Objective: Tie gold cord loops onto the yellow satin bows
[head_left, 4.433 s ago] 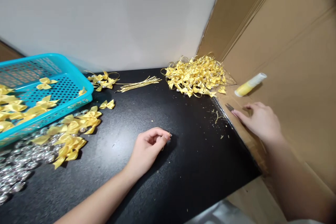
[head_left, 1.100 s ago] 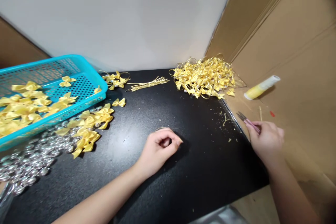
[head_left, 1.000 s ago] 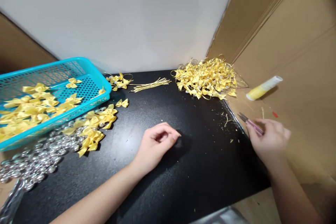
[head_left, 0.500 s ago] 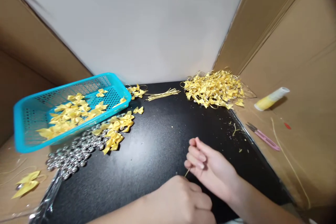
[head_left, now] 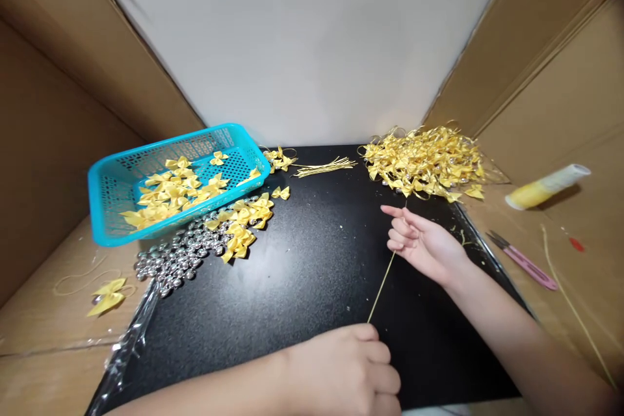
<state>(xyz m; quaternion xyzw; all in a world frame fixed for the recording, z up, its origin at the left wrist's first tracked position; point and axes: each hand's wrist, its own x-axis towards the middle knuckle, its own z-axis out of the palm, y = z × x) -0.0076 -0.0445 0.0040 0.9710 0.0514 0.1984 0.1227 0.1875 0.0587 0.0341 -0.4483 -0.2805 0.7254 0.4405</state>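
Note:
A thin gold cord runs taut between my two hands over the black tabletop. My left hand, low in the view with its back toward me, is closed in a fist around the lower end. Higher up and to the right, my right hand grips the cord in curled fingers, its index finger pointing left. A short bit of cord shows above that hand. Whatever else lies inside the left fist is hidden. Beyond the right hand is a heap of yellow bows with gold loops.
A blue basket holds yellow bows at left. Silver bells and more bows lie before it. Cut gold cords lie at the back. Pink-handled snips and a yellow-white roll are at right.
My right hand has moved up and away from my left, and a longer stretch of cord shows between them. The left fist stays low. The whole view has shifted a little.

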